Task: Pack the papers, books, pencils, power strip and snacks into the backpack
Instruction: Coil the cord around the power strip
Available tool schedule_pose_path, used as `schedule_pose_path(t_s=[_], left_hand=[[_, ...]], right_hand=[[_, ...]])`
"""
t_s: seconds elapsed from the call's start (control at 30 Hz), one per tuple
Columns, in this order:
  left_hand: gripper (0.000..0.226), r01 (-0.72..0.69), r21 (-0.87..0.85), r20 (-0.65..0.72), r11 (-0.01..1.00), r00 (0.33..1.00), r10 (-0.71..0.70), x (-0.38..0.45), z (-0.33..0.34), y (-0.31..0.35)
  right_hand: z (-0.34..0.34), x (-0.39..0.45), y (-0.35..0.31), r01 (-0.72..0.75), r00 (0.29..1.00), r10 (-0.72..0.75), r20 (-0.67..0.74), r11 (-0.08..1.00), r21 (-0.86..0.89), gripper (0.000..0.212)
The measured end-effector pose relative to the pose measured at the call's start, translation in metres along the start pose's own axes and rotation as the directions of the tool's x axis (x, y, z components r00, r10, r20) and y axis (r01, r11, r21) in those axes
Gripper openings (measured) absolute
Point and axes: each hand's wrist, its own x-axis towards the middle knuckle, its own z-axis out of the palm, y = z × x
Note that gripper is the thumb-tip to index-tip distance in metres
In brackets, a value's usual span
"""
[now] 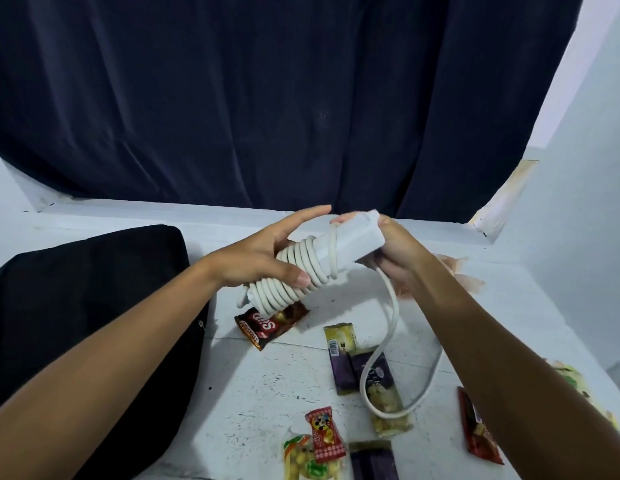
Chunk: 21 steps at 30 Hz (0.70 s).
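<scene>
Thing in hand: a white rectangular plastic power strip (pixel 339 244) is held in the air above the middle of the white speckled bench (pixel 277 382), tilted, its far end higher than its near end

Cord: a thick white round cable (pixel 294 271) is wound in close coils round the lower half of the strip; a loose tail (pixel 393 327) hangs from the upper end, loops down onto the bench and is laid across a purple and yellow snack packet (pixel 367 372)

Left grip: the left hand (pixel 263 258) is wrapped half round the coils, thumb pressed on the near side, the index finger held straight out past the strip

Right grip: the right hand (pixel 395 258) is closed round the upper end of the strip, the tail passing under the fingers

Handling, as judged: the body is likely stiff and fairly solid, smooth-sided and apt to slide; the cable is springy, so the coils may be expected to slacken if released; the tail can drag packets

Where to hold: best taken across the coiled middle, so that body and windings are clamped together

Backpack: a black fabric backpack (pixel 94 306) is laid flat at the left edge of the bench; its opening cannot be made out

Snacks: a red and brown packet (pixel 267 327) lies just under the strip; a small red sweet wrapper (pixel 324 433) and a clear bag of yellow sweets (pixel 298 459) lie near the front edge; a red packet (pixel 478 431) lies towards the right
</scene>
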Motion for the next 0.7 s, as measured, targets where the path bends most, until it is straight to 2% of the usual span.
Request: schedule_pose_path(t_s=[0.1, 0.17, 0.2, 0.27, 0.3, 0.37, 0.43, 0.53, 0.7], left_hand=[[0.090, -0.020, -0.078, -0.059, 0.997, 0.998, 0.016, 0.003, -0.002, -0.003], [0.087, -0.019, -0.083, -0.078, 0.996, 0.997, 0.013, 0.006, -0.002, -0.004], [0.085, -0.015, -0.070, -0.083, 0.997, 0.996, 0.009, 0.008, -0.001, -0.004], [0.079, 0.003, -0.032, -0.096, 0.999, 0.995, -0.006, 0.011, 0.001, -0.005], [0.075, 0.019, -0.023, -0.107, 1.000, 0.994, -0.021, 0.012, 0.002, -0.005], [0.071, 0.049, -0.021, -0.129, 0.999, 0.990, -0.052, 0.014, 0.003, -0.006], [0.070, 0.073, -0.002, -0.138, 0.997, 0.988, -0.073, 0.015, 0.002, -0.007], [0.065, 0.100, 0.029, -0.189, 0.995, 0.978, -0.093, 0.015, 0.001, -0.006], [0.068, 0.126, 0.170, -0.355, 0.977, 0.933, -0.058, 0.019, 0.002, -0.011]], right_hand=[[-0.006, -0.003, 0.013, -0.042, 0.986, 0.017, 0.165, 0.988, 0.148, 0.037], [-0.005, -0.007, 0.017, -0.048, 0.967, 0.012, 0.254, 0.989, 0.138, 0.022], [-0.003, -0.007, 0.018, -0.059, 0.967, 0.030, 0.254, 0.992, 0.109, 0.029], [0.003, -0.007, 0.019, -0.067, 0.982, 0.065, 0.180, 0.998, 0.002, 0.054], [0.006, -0.007, 0.020, -0.056, 0.992, 0.062, 0.110, 0.997, -0.061, 0.058], [0.011, -0.007, 0.021, -0.047, 0.999, 0.049, 0.008, 0.985, -0.168, 0.054], [0.013, -0.009, 0.019, -0.036, 0.999, 0.027, -0.038, 0.967, -0.253, 0.048], [0.020, -0.014, 0.020, -0.001, 0.990, -0.041, -0.134, 0.953, -0.302, 0.032], [0.037, -0.012, 0.043, 0.140, 0.897, -0.298, -0.326, 0.892, -0.430, 0.044]])
